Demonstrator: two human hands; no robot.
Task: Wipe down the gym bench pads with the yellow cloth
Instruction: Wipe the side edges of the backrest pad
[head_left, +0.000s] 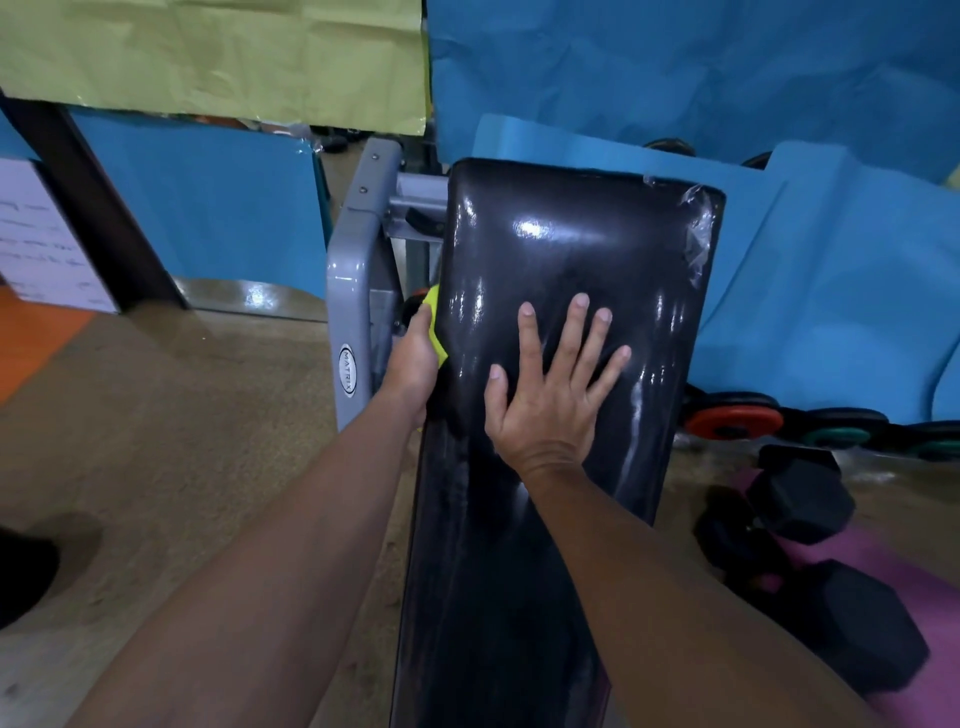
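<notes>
A long glossy black bench pad (571, 249) runs from the bottom of the view up toward the wall, with torn clear plastic at its far right corner. My left hand (413, 364) grips the yellow cloth (435, 332) and presses it against the pad's left side edge; most of the cloth is hidden under the hand. My right hand (550, 384) lies flat on top of the pad, fingers spread, holding nothing.
The grey metal bench frame (353, 312) stands just left of the pad. Black hex dumbbells (800, 499) lie on a purple mat at the right, with coloured weight plates (732, 422) behind them. Blue and green paper covers the wall. Brown floor lies at the left.
</notes>
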